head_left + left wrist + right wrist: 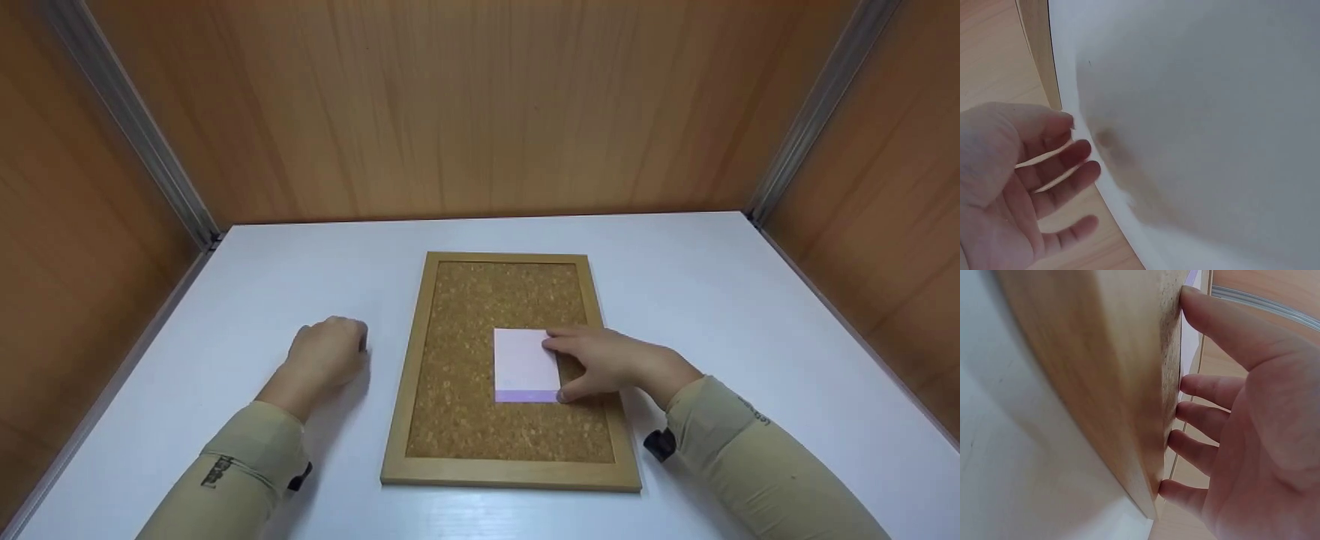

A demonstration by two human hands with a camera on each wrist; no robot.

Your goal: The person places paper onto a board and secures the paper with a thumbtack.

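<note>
A pale lilac square of note paper [525, 360], with a darker purple band along its near side, lies on the cork board [480, 300] inside a light wooden frame. My right hand [607, 364] reaches over the frame's right side. Its thumb touches the paper's near right corner, and the index finger is at the right edge higher up. In the right wrist view, the fingers of that hand [1199, 419] are spread, fairly straight, tips at the cork and frame. To the left of the board, my left hand [326, 356] hangs low over the white table, loosely curled and holding nothing.
The white table [300, 262] carries the framed board near its middle. Wood-grain panels [480, 112] close off the back and both sides, with metal rails [142, 127] at the corners. Both sleeves have dark straps beneath the wrists.
</note>
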